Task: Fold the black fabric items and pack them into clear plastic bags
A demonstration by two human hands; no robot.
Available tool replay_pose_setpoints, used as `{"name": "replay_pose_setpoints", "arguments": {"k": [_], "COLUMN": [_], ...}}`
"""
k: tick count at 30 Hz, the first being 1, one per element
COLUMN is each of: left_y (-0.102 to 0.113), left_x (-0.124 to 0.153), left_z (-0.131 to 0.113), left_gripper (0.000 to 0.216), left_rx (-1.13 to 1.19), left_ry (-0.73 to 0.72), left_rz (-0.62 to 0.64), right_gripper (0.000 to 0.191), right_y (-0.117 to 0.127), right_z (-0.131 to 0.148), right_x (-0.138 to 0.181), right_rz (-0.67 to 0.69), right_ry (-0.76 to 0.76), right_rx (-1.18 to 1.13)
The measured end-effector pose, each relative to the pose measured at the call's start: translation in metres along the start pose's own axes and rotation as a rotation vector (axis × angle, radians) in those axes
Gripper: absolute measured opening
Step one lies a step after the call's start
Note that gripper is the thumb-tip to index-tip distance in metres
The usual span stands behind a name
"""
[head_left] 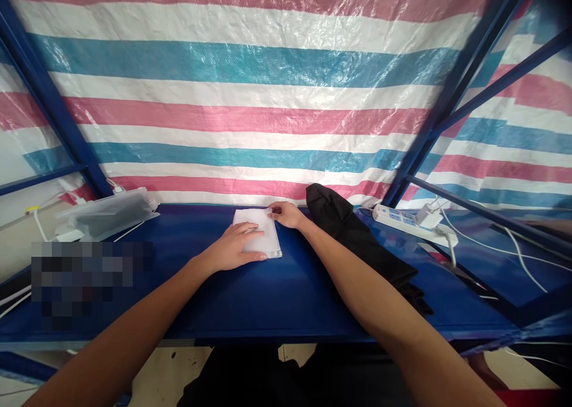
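A small white bag or folded white packet (268,239) lies flat on the blue table (268,294), near its back edge. My left hand (235,246) rests flat on the packet's left half with the fingers spread, pressing it down. My right hand (286,214) is at the packet's far right corner, fingers curled and pinching its top edge. A black piece of cloth (357,234) lies just right of my right forearm, stretching toward the front.
A stack of clear plastic bags (107,213) lies at the back left. A white power strip (402,219) with a plug and white cables sits at the back right. A striped tarp (250,97) hangs behind the table, with blue frame bars on both sides.
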State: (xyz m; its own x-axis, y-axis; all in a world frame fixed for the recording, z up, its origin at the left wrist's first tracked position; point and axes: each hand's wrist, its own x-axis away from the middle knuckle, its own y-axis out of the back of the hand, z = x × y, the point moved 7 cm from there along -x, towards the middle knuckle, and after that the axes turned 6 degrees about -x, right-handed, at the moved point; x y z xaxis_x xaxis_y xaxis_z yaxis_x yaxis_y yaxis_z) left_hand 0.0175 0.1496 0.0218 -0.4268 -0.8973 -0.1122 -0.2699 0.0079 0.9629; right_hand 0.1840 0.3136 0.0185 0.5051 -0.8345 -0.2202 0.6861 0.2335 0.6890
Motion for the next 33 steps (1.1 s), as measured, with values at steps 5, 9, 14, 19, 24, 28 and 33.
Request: {"name": "replay_pose_setpoints", "arguments": {"k": [5, 9, 14, 19, 24, 28, 33], "left_y": [-0.002, -0.002, 0.007, 0.010, 0.012, 0.036, 0.066], "left_x": [0.006, 0.009, 0.007, 0.005, 0.000, 0.000, 0.027], "left_z": [-0.004, -0.003, -0.002, -0.004, 0.017, 0.066, 0.146], "left_gripper": [0.090, 0.097, 0.079, 0.066, 0.070, 0.067, 0.074], "left_rx": [-0.019, -0.015, -0.028, -0.032, -0.010, -0.112, -0.255], "left_ry": [0.014, 0.054, 0.025, 0.020, 0.176, 0.401, 0.849], "left_rz": [0.034, 0.059, -0.034, -0.098, -0.191, -0.395, -0.498], "right_gripper": [0.035, 0.038, 0.049, 0.057, 0.066, 0.067, 0.063], "right_y": [0.000, -0.003, -0.007, -0.017, -0.012, -0.003, -0.004], "right_z": [-0.002, -0.001, 0.014, 0.026, 0.026, 0.029, 0.031], "right_x": [0.001, 0.005, 0.015, 0.024, 0.025, 0.027, 0.026], "right_rz": [-0.023, -0.021, -0.009, 0.061, 0.022, -0.023, -0.019], "right_ry": [-0.025, -0.113, -0.157, -0.173, -0.198, -0.169, -0.140], "right_rx": [-0.060, -0.141, -0.210, -0.186, -0.132, 0.027, 0.096]}}
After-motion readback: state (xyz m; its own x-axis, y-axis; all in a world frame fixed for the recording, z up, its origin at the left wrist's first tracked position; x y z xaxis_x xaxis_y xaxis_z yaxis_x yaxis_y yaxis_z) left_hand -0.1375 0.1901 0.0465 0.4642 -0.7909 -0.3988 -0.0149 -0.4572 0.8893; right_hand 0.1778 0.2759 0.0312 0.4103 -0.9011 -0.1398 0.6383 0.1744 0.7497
